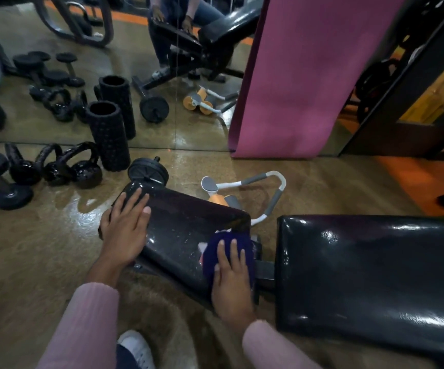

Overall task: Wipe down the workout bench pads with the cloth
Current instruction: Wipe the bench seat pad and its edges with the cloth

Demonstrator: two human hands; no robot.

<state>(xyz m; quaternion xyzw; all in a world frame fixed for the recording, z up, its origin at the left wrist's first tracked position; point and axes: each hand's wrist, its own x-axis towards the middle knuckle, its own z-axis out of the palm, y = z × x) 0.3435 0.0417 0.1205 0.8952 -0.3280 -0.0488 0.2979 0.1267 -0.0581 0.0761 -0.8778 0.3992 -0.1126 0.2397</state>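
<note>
pad (186, 230): glossy black, speckled | cloth (226, 243): dark blue, bunched | right hand (231, 278): flat, pressing cloth | left hand (126, 227): flat on pad

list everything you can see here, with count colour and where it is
seat pad: 1, black, centre, under both hands
back pad: 1, black, right
cloth: 1, dark blue, on seat pad's right end
kettlebells: about 3, black, floor left
foam roller: 1, black, upright by mirror
dumbbell: 1, black, floor beyond seat pad
ab roller: 1, white, grey and orange, floor behind bench
yoga mat: 1, pink, against mirror
mirror: 1, wall ahead
left hand: flat on seat pad
right hand: fingers pressing cloth
</note>
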